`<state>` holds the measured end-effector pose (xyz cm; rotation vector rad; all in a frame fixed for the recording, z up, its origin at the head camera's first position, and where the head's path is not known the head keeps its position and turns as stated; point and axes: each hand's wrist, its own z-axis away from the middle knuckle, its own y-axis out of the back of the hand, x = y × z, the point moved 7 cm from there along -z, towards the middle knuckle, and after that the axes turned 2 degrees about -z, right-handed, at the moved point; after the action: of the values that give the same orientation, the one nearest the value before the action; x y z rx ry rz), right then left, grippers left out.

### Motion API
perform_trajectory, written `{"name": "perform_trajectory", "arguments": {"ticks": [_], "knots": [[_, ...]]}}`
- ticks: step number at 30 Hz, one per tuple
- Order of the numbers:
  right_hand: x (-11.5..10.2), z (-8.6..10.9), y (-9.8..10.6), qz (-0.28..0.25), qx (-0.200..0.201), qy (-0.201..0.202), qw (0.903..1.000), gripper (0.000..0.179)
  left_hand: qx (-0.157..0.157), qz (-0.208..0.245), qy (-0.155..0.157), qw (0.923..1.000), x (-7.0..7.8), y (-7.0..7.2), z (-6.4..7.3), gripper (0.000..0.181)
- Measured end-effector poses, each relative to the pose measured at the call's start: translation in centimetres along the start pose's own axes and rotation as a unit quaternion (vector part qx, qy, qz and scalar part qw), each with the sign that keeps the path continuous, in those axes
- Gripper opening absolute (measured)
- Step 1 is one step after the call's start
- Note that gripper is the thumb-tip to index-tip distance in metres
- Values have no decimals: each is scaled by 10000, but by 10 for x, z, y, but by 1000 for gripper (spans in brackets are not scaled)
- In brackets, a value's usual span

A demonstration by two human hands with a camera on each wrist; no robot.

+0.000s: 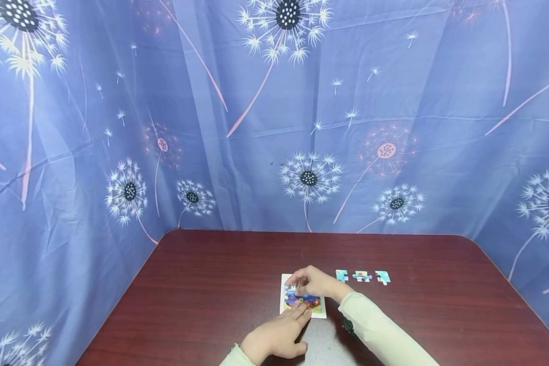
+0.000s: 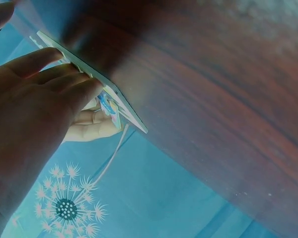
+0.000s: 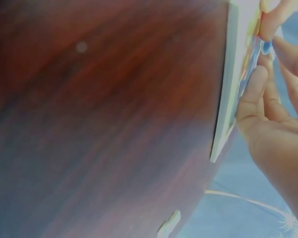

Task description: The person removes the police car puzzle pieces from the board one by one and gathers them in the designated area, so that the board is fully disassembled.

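Observation:
A small jigsaw puzzle in a white-framed tray lies on the table, its picture blue, purple, orange and yellow. Straight fingers of my left hand rest on the near part of the puzzle, thumb spread to the right. Over the upper part of the tray, my right hand pinches a jigsaw piece between thumb and fingers. That piece looks tilted, with blue and yellow print, and my fingers cover much of it. In the right wrist view, the right hand is beside the tray edge.
Three loose jigsaw pieces lie in a row right of the tray: a light-blue one, one with yellow and red, and another light-blue one. The dark red wooden table meets a blue dandelion-print curtain behind and at the sides.

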<state>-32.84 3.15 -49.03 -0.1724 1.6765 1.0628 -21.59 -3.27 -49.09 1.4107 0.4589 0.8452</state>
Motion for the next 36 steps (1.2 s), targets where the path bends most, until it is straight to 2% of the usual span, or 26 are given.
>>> {"name": "perform_trajectory", "arguments": {"ticks": [5,13,19,25,33,36], "knots": [[-3,1,1,-71,10,93,9999,24,-25,23,38,10000,-1,0,0,68],[-2,0,2,-75,156,247,9995,23,171,-157,-51,9997,1,1,0,67],[-5,3,10,-229,345,313,9987,22,263,-164,-109,9995,2,2,2,68],[-1,8,20,-456,403,163,9980,21,210,-74,-66,9997,3,4,2,69],[3,20,36,-264,456,176,9985,20,127,-45,-30,9999,3,4,1,68],[6,24,42,-341,484,166,9981,20,72,-9,2,10000,2,4,1,68]]}}
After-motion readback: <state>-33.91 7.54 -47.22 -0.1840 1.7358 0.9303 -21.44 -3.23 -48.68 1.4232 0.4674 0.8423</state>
